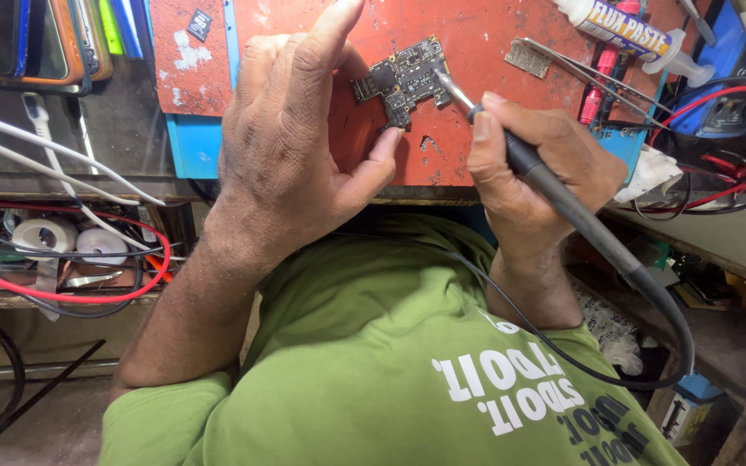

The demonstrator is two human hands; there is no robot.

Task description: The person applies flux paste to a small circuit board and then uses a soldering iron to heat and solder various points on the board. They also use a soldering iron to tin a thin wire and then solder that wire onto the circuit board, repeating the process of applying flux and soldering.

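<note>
The left hand (291,147) holds a small circuit board (403,79) against the red mat (477,52) on the surface. The thumb presses the board's near edge and the forefinger extends past its far left side; the grip is closed on the board. The board is dark, populated with small chips and shields, and lies tilted, near the middle of the mat.

The right hand (537,168) holds a soldering iron (554,185) like a pen, fingers wrapped tight around the black handle. The metal tip touches the board's right edge. A black cable (641,362) runs from the handle's near end, loops down on the right and passes over the green shirt (373,345).

On the mat, far right of the board, lie a small mesh-like pad (527,58) and a pair of tweezers (597,82). A white syringe (628,30) of paste lies at the far right edge. A small black memory card (199,24) lies at the far left of the mat. The mat rests on a blue tray (193,142).

Red and black leads (718,103) are bundled at the right. At the left, white cables (45,164) and a red wire (62,293) cross a lower shelf that carries two tape rolls (71,242).
</note>
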